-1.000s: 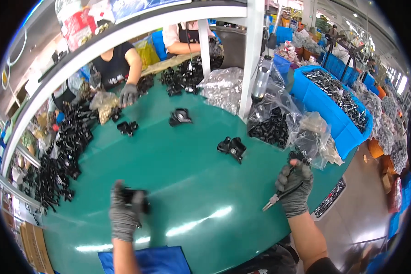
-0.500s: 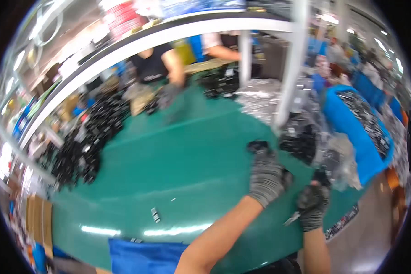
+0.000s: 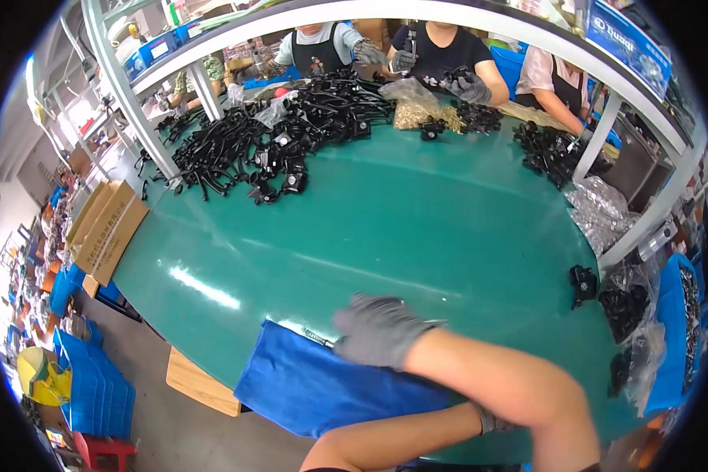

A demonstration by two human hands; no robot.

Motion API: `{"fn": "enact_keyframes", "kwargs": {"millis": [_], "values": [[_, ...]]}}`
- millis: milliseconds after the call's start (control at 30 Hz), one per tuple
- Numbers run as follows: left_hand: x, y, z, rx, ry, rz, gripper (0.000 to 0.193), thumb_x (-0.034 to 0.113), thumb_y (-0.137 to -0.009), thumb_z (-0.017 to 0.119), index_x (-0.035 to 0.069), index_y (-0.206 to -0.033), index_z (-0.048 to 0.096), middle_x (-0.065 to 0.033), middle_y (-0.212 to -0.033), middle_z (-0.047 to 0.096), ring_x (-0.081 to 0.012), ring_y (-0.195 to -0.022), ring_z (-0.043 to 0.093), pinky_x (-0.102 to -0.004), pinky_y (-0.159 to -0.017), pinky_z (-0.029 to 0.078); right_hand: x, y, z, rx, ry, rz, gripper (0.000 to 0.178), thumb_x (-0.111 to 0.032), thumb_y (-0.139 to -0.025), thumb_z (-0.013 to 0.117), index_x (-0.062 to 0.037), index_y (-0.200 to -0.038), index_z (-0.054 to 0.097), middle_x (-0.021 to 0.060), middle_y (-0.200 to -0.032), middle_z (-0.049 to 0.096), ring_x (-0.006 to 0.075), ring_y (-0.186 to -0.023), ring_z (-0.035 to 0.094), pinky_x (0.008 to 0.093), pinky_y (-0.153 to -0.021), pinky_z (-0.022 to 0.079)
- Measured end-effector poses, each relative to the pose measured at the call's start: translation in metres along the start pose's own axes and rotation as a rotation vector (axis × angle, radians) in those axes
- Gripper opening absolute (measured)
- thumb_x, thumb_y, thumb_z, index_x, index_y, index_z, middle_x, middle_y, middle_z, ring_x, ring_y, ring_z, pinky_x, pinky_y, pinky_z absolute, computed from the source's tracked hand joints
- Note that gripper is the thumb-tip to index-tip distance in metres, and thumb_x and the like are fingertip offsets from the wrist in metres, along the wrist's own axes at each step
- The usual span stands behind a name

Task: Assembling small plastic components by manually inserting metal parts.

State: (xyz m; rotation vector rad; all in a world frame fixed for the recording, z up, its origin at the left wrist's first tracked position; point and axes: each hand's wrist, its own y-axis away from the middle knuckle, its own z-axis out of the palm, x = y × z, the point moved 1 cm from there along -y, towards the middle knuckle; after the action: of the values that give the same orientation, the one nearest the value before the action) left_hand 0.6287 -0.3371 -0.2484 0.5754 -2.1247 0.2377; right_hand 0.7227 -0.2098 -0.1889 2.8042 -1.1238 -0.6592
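Observation:
My right hand [image 3: 381,332], in a grey knit glove, is low over the near table, beside the upper edge of a folded blue cloth [image 3: 315,385]. Its fingers curl downward and are slightly blurred. A thin pale tip [image 3: 434,322] juts out near its wrist; what it belongs to is hidden. Small coiled metal pieces [image 3: 315,336], like springs, lie at the cloth's edge next to these fingers. Below, my left forearm crosses under the right one. Only the glove cuff of my left hand [image 3: 492,419] shows, its fingers hidden behind the right forearm.
Black cabled parts [image 3: 291,141] are heaped at the far left of the green table [image 3: 417,212]. A black part [image 3: 582,285] sits at right, near plastic bags [image 3: 645,362] and a blue bin [image 3: 672,330]. A frame post [image 3: 653,208] rises there. Co-workers [image 3: 448,63] work opposite.
My view has swung left. My right hand has moved from the table's right side to the blue cloth. My left hand has drawn back toward me and is now mostly covered.

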Motion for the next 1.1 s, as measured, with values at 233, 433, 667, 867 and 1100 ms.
{"fn": "enact_keyframes", "kwargs": {"millis": [233,433,667,867,1100], "values": [[0.009,0.015,0.0,-0.207,-0.332,0.037,0.042,0.024,-0.085,0.051,0.006,-0.122,0.057,-0.0212,-0.124,0.058,-0.036,-0.11,0.057,-0.048,-0.099,0.042,-0.011,-0.013,0.029,0.021,0.2,-0.074,0.025,-0.016,-0.08,0.058,-0.004,-0.1,0.066,0.0219,-0.094,0.063,0.0379,-0.083,0.066,0.0484,-0.068,0.053],[-0.007,-0.003,0.062,0.232,-0.493,0.388,0.052,0.019,-0.08,0.055,-0.001,-0.128,0.051,-0.0226,-0.119,0.06,-0.0372,-0.106,0.059,-0.0482,-0.099,0.043,0.047,0.143,-0.078,0.531,-0.134,0.089,0.018,-0.015,-0.078,0.065,-0.0046,-0.092,0.061,0.0161,-0.084,0.062,0.031,-0.081,0.064,0.0381,-0.072,0.052],[-0.011,-0.017,0.041,0.421,0.214,0.329,0.08,0.031,-0.07,0.079,-0.001,-0.135,0.042,-0.0227,-0.122,0.055,-0.0415,-0.115,0.05,-0.0511,-0.102,0.04,0.129,0.38,-0.019,0.776,-0.644,0.62,0.016,-0.009,-0.081,0.071,-0.0054,-0.094,0.063,0.0041,-0.089,0.064,0.0136,-0.081,0.06,0.0287,-0.072,0.049],[-0.013,-0.02,0.03,0.261,-0.051,0.033,0.086,0.022,-0.064,0.087,0.005,-0.135,0.041,-0.0133,-0.114,0.055,-0.0264,-0.105,0.057,-0.0409,-0.093,0.049,0.103,0.403,0.01,0.66,-0.175,0.616,0.02,-0.011,-0.074,0.072,-0.0064,-0.092,0.066,0.0067,-0.083,0.062,0.0198,-0.072,0.062,0.0352,-0.063,0.049],[-0.001,-0.016,0.044,0.204,0.756,0.064,0.07,0.0,-0.072,0.081,0.007,-0.131,0.044,-0.0046,-0.114,0.055,-0.0168,-0.104,0.057,-0.0322,-0.09,0.05,0.087,0.366,-0.012,0.429,0.327,0.269,0.021,-0.015,-0.069,0.066,-0.0063,-0.087,0.063,0.0123,-0.078,0.058,0.0289,-0.071,0.062,0.0404,-0.057,0.048]]}}
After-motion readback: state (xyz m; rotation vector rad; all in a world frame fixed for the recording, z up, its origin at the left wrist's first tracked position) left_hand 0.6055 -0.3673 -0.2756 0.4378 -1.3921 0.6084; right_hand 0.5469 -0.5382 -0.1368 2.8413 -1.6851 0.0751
